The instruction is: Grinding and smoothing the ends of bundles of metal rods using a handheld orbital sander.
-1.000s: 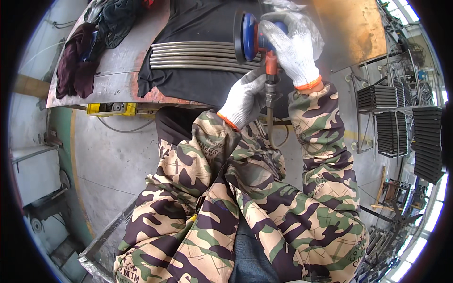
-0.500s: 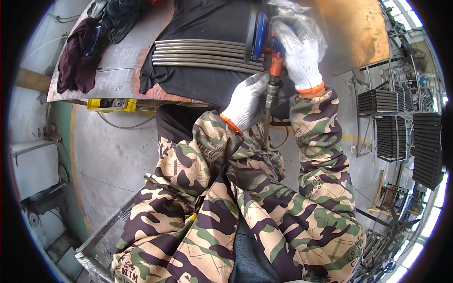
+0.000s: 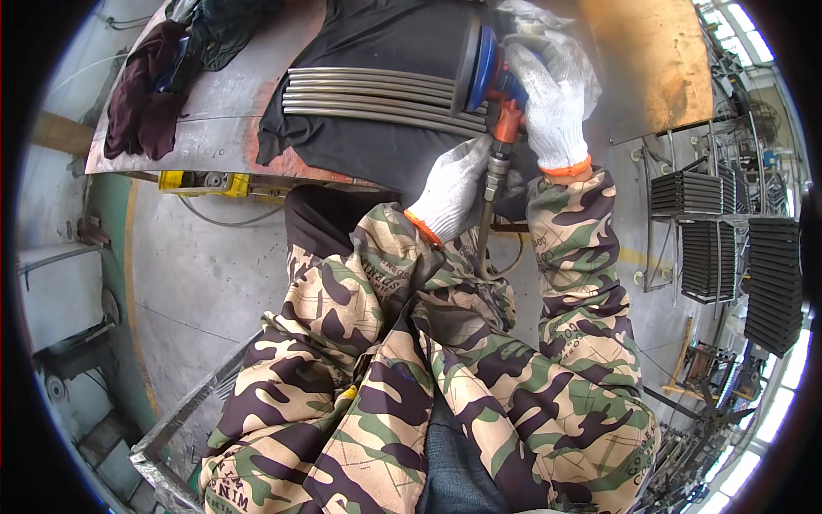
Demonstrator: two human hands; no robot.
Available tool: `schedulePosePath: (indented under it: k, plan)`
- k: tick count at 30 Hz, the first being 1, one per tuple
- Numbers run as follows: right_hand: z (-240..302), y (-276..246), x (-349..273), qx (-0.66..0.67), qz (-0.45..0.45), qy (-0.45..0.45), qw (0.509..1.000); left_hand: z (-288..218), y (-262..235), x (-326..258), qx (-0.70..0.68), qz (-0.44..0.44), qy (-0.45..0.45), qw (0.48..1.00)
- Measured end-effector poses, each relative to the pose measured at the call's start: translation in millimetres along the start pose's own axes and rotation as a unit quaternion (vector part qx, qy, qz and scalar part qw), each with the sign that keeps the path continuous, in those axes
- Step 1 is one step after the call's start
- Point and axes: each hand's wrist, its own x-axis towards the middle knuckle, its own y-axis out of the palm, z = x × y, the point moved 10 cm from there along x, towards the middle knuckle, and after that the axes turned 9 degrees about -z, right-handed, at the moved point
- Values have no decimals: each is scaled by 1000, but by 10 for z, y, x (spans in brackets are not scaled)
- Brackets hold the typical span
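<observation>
A blue and red handheld disc sander is in my right hand, which wears a white knitted glove with an orange cuff. Its disc stands tilted on edge over the right part of a row of several thin metal rods. The rods lie side by side on a black cloth. My left hand, gloved likewise, is closed near the right ends of the rods, beside the metal hose fitting. Some of its fingers are hidden behind the fitting, and what they hold cannot be made out.
An air hose hangs from the sander and loops below the table edge. Dark red and dark cloths lie on the table at left. A brown board is at far right. Racks with stacked black parts stand on the right.
The sander and my right hand have shifted slightly right and toward me over the rods. My left hand stays by the rod ends. The whole view has moved a little.
</observation>
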Motion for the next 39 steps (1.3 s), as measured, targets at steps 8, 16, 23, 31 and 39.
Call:
schedulePosePath:
  k: [8, 16, 23, 31, 39]
  plan:
    - [11, -112, 65, -26, -6, 25, 999, 97, 69, 45, -1, 2, -18, 1000]
    - [-57, -51, 24, -15, -5, 50, 999, 121, 31, 39, -27, 4, -32, 999]
    - [-236, -18, -20, 42, -7, 150, 988, 143, 64, 27, -51, 19, -52, 997]
    - [-274, 5, -44, 62, -13, 178, 982, 147, 88, 2, -78, 31, -67, 994]
    - [-159, -46, -3, -9, -6, 77, 997, 189, 5, 14, -56, -10, -63, 996]
